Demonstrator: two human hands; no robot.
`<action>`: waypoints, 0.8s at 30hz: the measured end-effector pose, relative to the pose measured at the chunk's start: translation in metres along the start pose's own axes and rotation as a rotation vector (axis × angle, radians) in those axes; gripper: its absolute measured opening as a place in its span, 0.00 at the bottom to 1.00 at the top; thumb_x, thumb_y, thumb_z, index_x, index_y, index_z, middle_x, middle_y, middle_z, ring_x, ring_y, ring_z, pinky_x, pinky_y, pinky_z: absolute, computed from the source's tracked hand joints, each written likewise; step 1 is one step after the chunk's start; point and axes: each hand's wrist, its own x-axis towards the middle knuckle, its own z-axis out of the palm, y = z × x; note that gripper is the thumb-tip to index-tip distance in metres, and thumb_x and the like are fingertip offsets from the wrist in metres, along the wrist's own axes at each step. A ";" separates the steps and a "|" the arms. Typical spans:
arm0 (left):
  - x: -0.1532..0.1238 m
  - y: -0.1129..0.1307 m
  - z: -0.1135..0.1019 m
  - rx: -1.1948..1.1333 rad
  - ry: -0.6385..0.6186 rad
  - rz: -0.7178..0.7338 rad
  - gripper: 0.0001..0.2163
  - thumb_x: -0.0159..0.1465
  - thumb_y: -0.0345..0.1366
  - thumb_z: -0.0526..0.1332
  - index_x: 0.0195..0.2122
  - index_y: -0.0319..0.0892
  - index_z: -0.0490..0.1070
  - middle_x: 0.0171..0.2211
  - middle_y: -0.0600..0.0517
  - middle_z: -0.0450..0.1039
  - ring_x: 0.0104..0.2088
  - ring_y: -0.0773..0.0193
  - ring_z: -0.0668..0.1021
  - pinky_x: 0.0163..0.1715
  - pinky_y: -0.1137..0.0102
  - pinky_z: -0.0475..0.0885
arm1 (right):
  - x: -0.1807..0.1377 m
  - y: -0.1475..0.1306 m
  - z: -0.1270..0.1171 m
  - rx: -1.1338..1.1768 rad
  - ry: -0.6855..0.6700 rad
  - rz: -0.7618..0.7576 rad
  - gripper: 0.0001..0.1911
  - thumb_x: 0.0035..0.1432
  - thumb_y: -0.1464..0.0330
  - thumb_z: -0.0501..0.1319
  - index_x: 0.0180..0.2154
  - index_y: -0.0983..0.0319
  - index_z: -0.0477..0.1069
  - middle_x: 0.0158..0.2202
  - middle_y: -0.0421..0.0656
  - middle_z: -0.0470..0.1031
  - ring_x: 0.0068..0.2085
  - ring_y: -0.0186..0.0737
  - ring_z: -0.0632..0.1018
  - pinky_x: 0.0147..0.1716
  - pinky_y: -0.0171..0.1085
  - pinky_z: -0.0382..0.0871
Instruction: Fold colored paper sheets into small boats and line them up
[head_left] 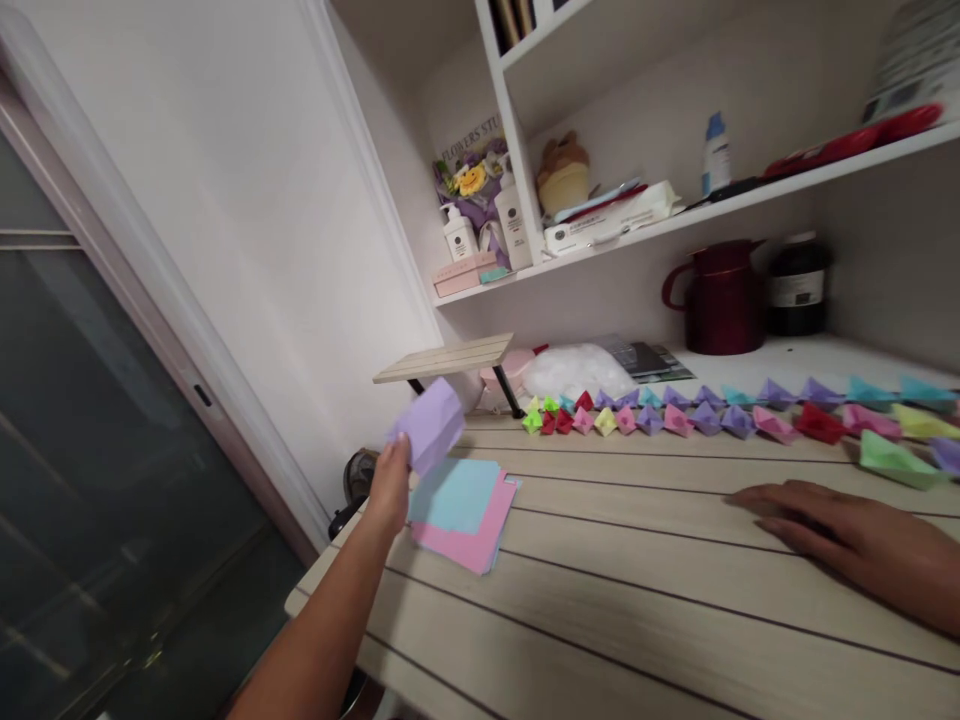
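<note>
My left hand (391,484) grips a sheet of purple paper (431,425) by its near edge, holding it up over the left side of the table. Just below it lies a stack of coloured paper, a light blue sheet (461,495) on top of a pink sheet (476,550). On the right, my right hand (840,525) rests low over the tabletop, fingers stretched out and holding nothing. Beyond its fingertips stands a pale green paper boat (896,458). Several folded paper boats in purple, pink, red, yellow and blue run in rows along the table's back, such as a red one (821,424).
The slatted wooden table (637,600) has a small raised shelf (446,358) at its back left. Behind stand a dark red jug (724,300), a dark bottle (799,285) and a white plastic bag (577,370). A white wall shelf (750,190) hangs above, holding bottles and boxes.
</note>
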 end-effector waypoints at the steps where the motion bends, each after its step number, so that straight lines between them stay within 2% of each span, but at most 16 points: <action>1: -0.003 -0.001 0.014 -0.074 0.017 -0.035 0.12 0.67 0.37 0.55 0.49 0.40 0.70 0.43 0.47 0.79 0.43 0.63 0.79 0.42 0.71 0.75 | 0.000 -0.005 -0.004 0.062 0.024 0.013 0.20 0.54 0.52 0.59 0.48 0.45 0.74 0.52 0.43 0.75 0.53 0.54 0.74 0.50 0.45 0.67; 3: -0.012 -0.007 0.044 -0.184 0.002 -0.150 0.14 0.69 0.36 0.51 0.52 0.38 0.67 0.42 0.44 0.79 0.38 0.63 0.81 0.37 0.69 0.77 | -0.001 -0.015 -0.011 0.235 0.082 0.106 0.21 0.55 0.53 0.59 0.51 0.48 0.72 0.51 0.46 0.75 0.51 0.53 0.75 0.48 0.43 0.68; 5: -0.026 -0.019 0.075 -0.239 -0.057 -0.272 0.14 0.68 0.35 0.52 0.52 0.36 0.67 0.41 0.42 0.79 0.35 0.61 0.82 0.34 0.68 0.78 | -0.004 -0.028 -0.019 0.471 0.114 0.210 0.25 0.56 0.53 0.58 0.55 0.52 0.67 0.48 0.50 0.76 0.47 0.53 0.77 0.44 0.42 0.70; 7: -0.044 -0.037 0.105 -0.260 -0.136 -0.380 0.14 0.67 0.35 0.53 0.51 0.33 0.68 0.40 0.41 0.80 0.35 0.59 0.82 0.35 0.66 0.78 | -0.007 -0.043 -0.025 0.707 0.129 0.342 0.29 0.56 0.50 0.58 0.57 0.52 0.63 0.49 0.51 0.75 0.43 0.53 0.79 0.37 0.42 0.72; 10: -0.072 -0.074 0.146 -0.249 -0.300 -0.535 0.13 0.64 0.35 0.59 0.48 0.34 0.71 0.41 0.41 0.79 0.40 0.57 0.82 0.41 0.66 0.76 | -0.010 -0.060 -0.032 0.987 0.103 0.450 0.30 0.57 0.47 0.55 0.58 0.52 0.61 0.53 0.49 0.73 0.45 0.50 0.78 0.41 0.42 0.72; 13: -0.094 -0.113 0.177 -0.215 -0.472 -0.481 0.15 0.60 0.38 0.65 0.45 0.35 0.74 0.43 0.42 0.79 0.45 0.57 0.79 0.48 0.69 0.72 | -0.011 -0.065 -0.041 1.201 0.056 0.484 0.32 0.58 0.44 0.51 0.58 0.55 0.61 0.48 0.51 0.76 0.41 0.48 0.80 0.40 0.43 0.72; 15: -0.101 -0.135 0.192 -0.167 -0.601 -0.432 0.20 0.58 0.46 0.65 0.43 0.34 0.75 0.43 0.40 0.79 0.46 0.53 0.78 0.49 0.66 0.70 | -0.013 -0.064 -0.048 1.282 -0.006 0.504 0.34 0.58 0.44 0.49 0.58 0.56 0.60 0.44 0.51 0.78 0.37 0.48 0.80 0.37 0.43 0.72; 17: -0.104 -0.149 0.201 -0.097 -0.672 -0.370 0.25 0.55 0.53 0.64 0.42 0.33 0.76 0.41 0.40 0.79 0.45 0.51 0.78 0.47 0.64 0.70 | -0.016 -0.063 -0.054 1.294 -0.048 0.503 0.33 0.58 0.45 0.51 0.58 0.56 0.60 0.40 0.49 0.79 0.36 0.47 0.80 0.35 0.43 0.72; 21: -0.104 -0.154 0.205 0.114 -0.721 -0.242 0.28 0.54 0.59 0.61 0.37 0.35 0.76 0.33 0.44 0.78 0.35 0.55 0.77 0.36 0.66 0.69 | -0.019 -0.063 -0.055 1.179 -0.086 0.454 0.29 0.57 0.54 0.61 0.57 0.55 0.61 0.34 0.42 0.77 0.36 0.41 0.78 0.34 0.36 0.69; 24: -0.104 -0.149 0.202 0.232 -0.805 -0.154 0.24 0.57 0.57 0.59 0.33 0.36 0.75 0.28 0.49 0.75 0.30 0.61 0.73 0.30 0.70 0.65 | -0.015 -0.059 -0.044 1.063 -0.040 0.445 0.35 0.48 0.62 0.69 0.56 0.57 0.61 0.22 0.33 0.68 0.25 0.33 0.71 0.23 0.30 0.61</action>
